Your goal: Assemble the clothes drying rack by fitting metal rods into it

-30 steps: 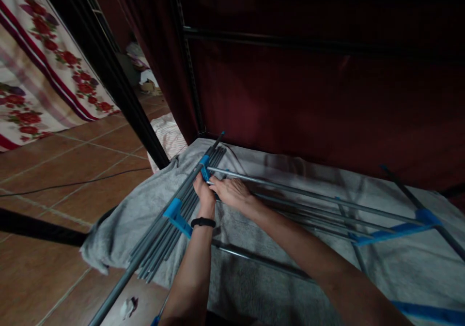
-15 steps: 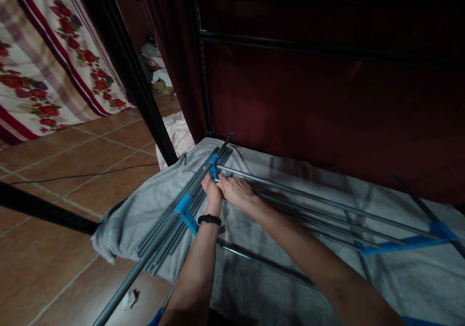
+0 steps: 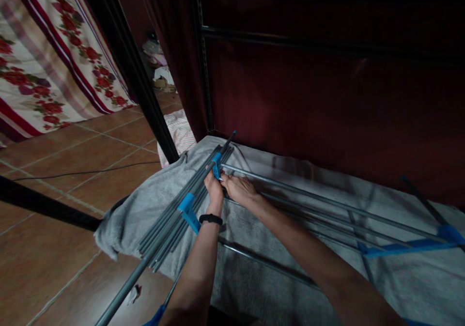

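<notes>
A folded clothes-drying rack of grey metal rods [image 3: 170, 219] with blue plastic joints [image 3: 189, 210] lies on a grey towel [image 3: 138, 205]. My left hand [image 3: 214, 188], with a black band on the wrist, is closed around the bundle of rods just below a blue clip [image 3: 217, 163]. My right hand [image 3: 240, 188] rests beside it, its fingers curled onto the end of a long grey rod [image 3: 327, 205] that runs off to the right. The two hands touch at the fingertips.
A dark red fabric wardrobe [image 3: 327, 98] with a black frame stands right behind the towel. A black pole [image 3: 138, 84] slants at left. Brown floor tiles [image 3: 72, 161] carry a thin black cable [image 3: 72, 173]; a flowered cloth [image 3: 43, 74] hangs far left. More blue rack parts [image 3: 410, 246] lie at right.
The view has drifted slightly leftward and closer. Both hands stay at the blue clip, with my right fingers pulled in a little tighter on the rod end.
</notes>
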Demonstrator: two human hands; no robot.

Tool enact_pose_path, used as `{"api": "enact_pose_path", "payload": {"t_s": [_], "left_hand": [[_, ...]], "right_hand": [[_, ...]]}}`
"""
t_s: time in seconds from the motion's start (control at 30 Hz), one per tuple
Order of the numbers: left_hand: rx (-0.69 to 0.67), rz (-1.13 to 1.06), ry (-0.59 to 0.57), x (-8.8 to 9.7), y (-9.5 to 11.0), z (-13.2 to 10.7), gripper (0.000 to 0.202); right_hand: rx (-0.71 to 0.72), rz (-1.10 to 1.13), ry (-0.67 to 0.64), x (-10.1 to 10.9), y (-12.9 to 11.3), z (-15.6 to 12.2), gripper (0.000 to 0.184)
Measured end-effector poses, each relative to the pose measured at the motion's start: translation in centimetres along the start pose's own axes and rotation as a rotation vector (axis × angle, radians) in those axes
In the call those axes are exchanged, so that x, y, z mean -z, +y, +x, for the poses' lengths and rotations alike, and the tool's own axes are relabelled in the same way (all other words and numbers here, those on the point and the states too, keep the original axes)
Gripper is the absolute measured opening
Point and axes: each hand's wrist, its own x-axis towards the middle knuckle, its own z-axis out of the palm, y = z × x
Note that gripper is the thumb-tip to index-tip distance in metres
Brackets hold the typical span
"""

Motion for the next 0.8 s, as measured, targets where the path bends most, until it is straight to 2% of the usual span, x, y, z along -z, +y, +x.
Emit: {"api": "enact_pose_path", "payload": {"t_s": [0.4, 0.63, 0.8], "left_hand": [[0.036, 0.056, -0.017, 0.1, 0.3, -0.5, 0.052], [0.142, 0.065, 0.0, 0.1, 0.4, -1.5, 0.06], [0.174, 0.066, 0.04, 0.2, 0.0, -1.6, 0.053]], "right_hand": [[0.026, 0.001, -0.011, 0.1, 0.1, 0.0, 0.046], [0.039, -0.007, -0.079, -0.9, 0.4, -0.1, 0.047], [0.027, 0.03, -0.048, 0.1, 0.5, 0.0, 0.045]]}}
